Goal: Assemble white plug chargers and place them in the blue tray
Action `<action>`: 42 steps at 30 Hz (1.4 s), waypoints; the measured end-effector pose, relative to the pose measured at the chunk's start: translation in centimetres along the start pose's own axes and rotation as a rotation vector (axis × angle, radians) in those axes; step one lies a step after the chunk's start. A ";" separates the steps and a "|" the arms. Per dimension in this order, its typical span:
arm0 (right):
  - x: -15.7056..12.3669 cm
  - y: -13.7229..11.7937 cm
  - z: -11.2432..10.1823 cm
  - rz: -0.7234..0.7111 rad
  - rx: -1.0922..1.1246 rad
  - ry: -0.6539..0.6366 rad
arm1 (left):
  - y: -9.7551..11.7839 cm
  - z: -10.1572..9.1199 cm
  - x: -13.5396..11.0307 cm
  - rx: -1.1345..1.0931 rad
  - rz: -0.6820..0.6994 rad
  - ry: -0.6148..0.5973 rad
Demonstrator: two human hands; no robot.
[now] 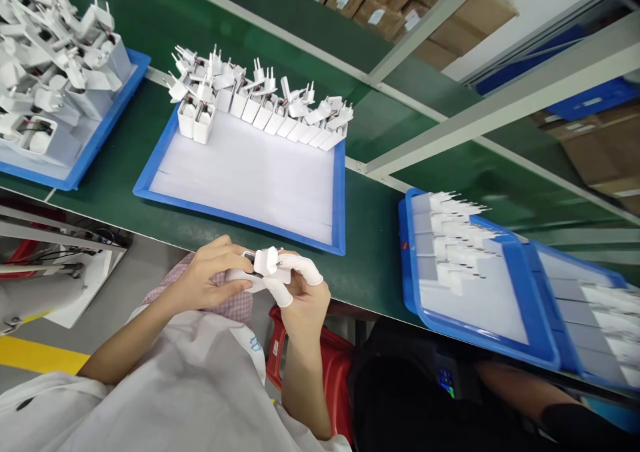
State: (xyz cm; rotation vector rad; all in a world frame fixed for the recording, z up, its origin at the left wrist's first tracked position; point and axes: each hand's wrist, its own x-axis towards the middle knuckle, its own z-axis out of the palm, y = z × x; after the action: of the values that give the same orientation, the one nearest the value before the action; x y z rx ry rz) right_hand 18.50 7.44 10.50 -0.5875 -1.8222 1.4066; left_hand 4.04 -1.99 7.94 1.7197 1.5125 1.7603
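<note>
in the head view, the person's two bare hands met over the near edge of a green bench, in front of a light-coloured smock. the left hand pinched the white plug unit from its 9 o'clock side, the thumb across the near face and the fingers over the far side. the right hand, with white caps on its index finger and thumb, came in from 4 o'clock and pressed the plug end between those two capped tips. the unit was held up in the air, tilted, apart from any tray.

at 12 o'clock from the hands lay a blue-rimmed tray with a white lining. open-topped housings stood side by side along its far rim, their plug pieces leaning loosely on top, and two more stood in front at the row's 11 o'clock end. at 10 o'clock a second tray carried a jumbled heap of similar units. at 3 o'clock a third tray held units set close in rows, prongs toward 3 o'clock. a red stool stood at about 4 o'clock, next to another person in dark clothing.
</note>
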 end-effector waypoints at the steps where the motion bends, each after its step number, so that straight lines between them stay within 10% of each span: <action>1: 0.1 0.1 0.0 -0.019 -0.033 -0.018 | -0.4 -0.2 -0.1 -0.011 -0.008 -0.016; 11: 2.9 2.9 0.3 -0.279 -0.429 -0.310 | -3.0 -3.0 0.2 -0.057 -0.638 -0.307; 27: 3.0 0.6 -0.8 -0.349 -0.685 -0.636 | -3.5 -3.0 -0.1 0.077 -0.494 -0.393; 42: 3.2 2.4 -0.4 -0.263 -0.519 -0.591 | -4.0 -2.8 -0.3 0.065 -0.496 -0.401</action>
State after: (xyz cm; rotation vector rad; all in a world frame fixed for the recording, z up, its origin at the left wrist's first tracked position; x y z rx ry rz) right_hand 16.69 10.74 9.11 -0.1597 -2.6613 0.9803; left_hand -0.09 -1.90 5.33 1.4422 1.6351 1.0618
